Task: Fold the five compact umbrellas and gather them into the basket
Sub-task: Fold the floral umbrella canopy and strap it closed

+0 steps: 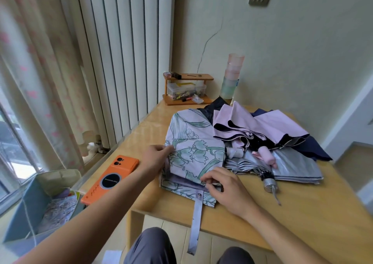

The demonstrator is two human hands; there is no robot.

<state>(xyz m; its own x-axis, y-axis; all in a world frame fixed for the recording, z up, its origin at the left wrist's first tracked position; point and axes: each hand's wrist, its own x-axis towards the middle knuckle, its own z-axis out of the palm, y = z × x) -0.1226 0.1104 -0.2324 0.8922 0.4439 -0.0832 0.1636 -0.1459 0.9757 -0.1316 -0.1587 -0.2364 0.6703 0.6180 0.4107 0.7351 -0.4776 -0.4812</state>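
While pinching umbrella [193, 148] at table's [302, 213] near edge: left hand [154, 158] on canopy fold, right hand [226, 187] on pleats beside strap [196, 223]. Long axis seemingly running away across table. Strap dangling off table edge, nearer right hand. Basket [26, 203] down left of table.

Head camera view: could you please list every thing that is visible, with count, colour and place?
floral umbrella: one, white with green print, table front
strap: one, lilac, hangs over the table's near edge
pink umbrella: one, pink with black lining, top of the right pile
silver umbrella: one, silver, under the pink one
navy umbrella: one, navy, pile's far right
phone: one, orange, table left
rack: one, wooden, far table end
cups: one stack, pastel, beside the rack
basket: one, blue, floor left
table: one, light wood
left hand: pinches the floral umbrella's left edge
right hand: pinches its near edge
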